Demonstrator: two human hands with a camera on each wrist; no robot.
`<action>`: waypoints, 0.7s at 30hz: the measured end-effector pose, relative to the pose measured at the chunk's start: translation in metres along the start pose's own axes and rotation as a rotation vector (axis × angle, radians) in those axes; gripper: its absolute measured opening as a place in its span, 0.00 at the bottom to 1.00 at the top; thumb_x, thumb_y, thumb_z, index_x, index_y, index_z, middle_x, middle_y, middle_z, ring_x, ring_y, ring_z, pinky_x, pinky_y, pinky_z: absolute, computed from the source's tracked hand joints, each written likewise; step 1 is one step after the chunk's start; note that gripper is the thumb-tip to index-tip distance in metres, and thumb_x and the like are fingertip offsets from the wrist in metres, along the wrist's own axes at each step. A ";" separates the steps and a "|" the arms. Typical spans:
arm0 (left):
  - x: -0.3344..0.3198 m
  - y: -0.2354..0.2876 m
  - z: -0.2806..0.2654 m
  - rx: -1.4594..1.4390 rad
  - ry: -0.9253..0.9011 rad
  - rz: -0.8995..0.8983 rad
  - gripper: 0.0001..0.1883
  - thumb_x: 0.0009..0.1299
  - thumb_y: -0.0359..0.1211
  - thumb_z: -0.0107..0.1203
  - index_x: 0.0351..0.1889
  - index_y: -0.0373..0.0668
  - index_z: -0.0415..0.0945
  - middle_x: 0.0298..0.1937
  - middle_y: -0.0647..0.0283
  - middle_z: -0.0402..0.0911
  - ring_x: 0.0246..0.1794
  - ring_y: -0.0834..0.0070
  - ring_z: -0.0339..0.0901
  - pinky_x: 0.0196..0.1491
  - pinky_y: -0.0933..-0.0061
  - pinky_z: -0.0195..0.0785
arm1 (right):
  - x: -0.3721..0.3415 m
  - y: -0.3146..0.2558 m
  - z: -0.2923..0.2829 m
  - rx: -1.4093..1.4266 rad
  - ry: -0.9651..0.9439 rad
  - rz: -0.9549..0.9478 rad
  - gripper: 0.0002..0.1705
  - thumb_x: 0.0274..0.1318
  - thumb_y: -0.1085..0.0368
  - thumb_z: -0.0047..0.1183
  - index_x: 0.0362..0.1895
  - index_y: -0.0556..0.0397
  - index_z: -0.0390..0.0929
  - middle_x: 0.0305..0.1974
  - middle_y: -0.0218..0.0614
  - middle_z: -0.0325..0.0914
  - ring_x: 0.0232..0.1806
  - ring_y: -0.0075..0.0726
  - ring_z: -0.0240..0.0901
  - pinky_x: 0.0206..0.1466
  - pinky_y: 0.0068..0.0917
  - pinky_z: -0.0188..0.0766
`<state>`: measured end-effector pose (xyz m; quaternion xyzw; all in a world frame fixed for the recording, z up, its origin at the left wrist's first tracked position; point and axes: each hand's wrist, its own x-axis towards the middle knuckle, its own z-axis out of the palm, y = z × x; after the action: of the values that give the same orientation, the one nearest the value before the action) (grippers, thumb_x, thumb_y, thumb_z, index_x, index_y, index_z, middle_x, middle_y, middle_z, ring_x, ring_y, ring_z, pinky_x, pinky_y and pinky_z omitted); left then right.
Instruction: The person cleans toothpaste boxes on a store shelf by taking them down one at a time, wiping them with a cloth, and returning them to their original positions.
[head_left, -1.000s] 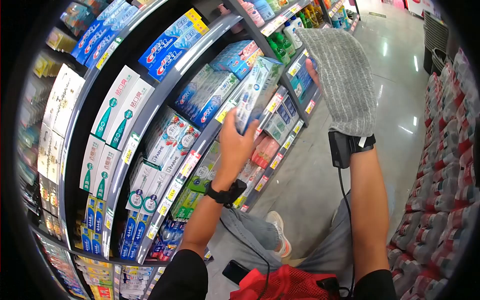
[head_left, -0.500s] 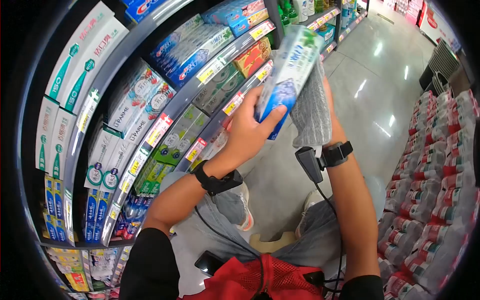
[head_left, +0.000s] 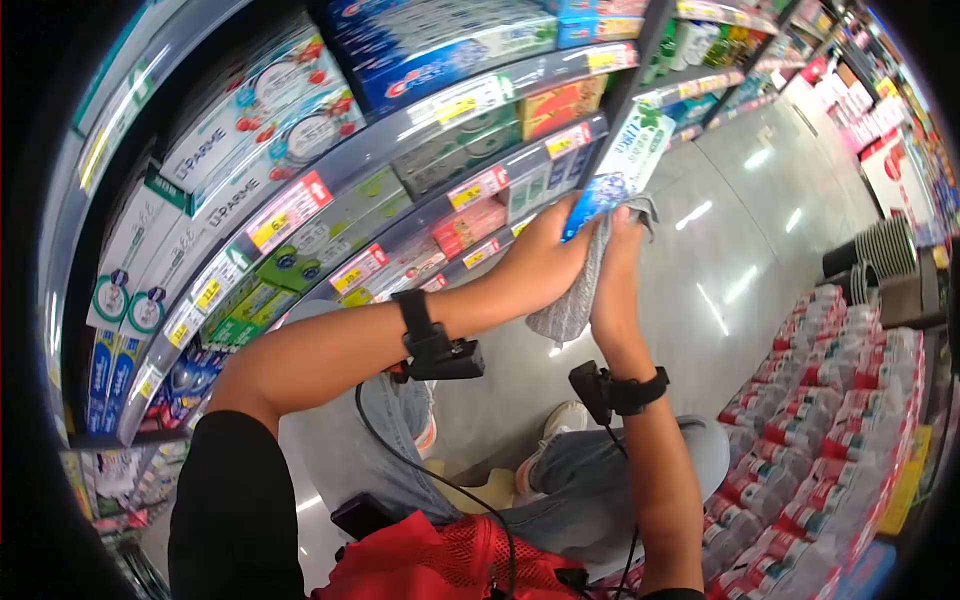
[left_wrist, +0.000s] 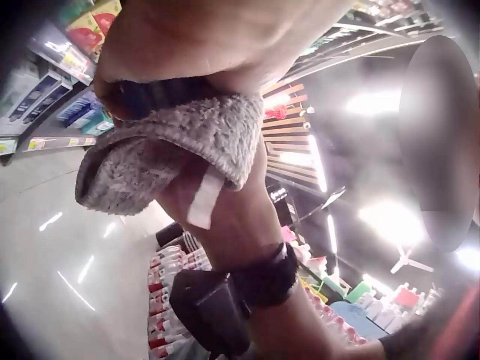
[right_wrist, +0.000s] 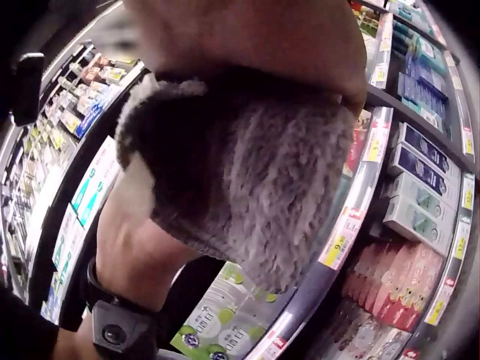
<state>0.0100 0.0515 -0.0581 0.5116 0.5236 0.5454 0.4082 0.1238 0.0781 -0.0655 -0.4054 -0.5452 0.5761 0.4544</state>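
Observation:
In the head view a blue and white toothpaste box (head_left: 628, 160) tilts up and away, its lower end gripped in my left hand (head_left: 548, 262). Beside it my right hand (head_left: 622, 250) holds a grey, fluffy mitt-shaped cloth (head_left: 575, 300), thumb on top near its upper end. The cloth's loose end hangs down between both hands. From the left wrist the cloth (left_wrist: 187, 139) shows a hollow cuff and a white tag, with the box's dark end (left_wrist: 165, 97) under my left palm. Seen from the right wrist, the cloth (right_wrist: 277, 180) hangs below my right hand (right_wrist: 247, 34).
Shelves of toothpaste boxes (head_left: 240, 140) with price tags rise on the left. Shrink-wrapped bottle packs (head_left: 790, 440) are stacked at the right. Dark baskets (head_left: 868, 262) stand farther back on the aisle. A phone (head_left: 362, 515) lies by the left thigh, and cables run from both wrists.
My left hand has brought the toothpaste box from the shelf front over to my right hand. My right hand has come down and inward, and the cloth now hangs between the hands. The view has turned rightward.

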 end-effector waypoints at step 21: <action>-0.024 0.015 -0.012 0.094 -0.521 0.044 0.37 0.73 0.44 0.60 0.74 0.37 0.59 0.47 0.54 0.82 0.43 0.72 0.79 0.48 0.67 0.74 | 0.035 -0.033 -0.081 0.384 0.112 0.058 0.34 0.73 0.40 0.44 0.60 0.58 0.74 0.52 0.39 0.79 0.48 0.34 0.76 0.54 0.30 0.72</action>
<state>0.0031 0.0245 -0.0458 0.6643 0.4144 0.3793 0.4930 0.1952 0.1322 -0.0383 -0.3583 -0.3872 0.6590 0.5362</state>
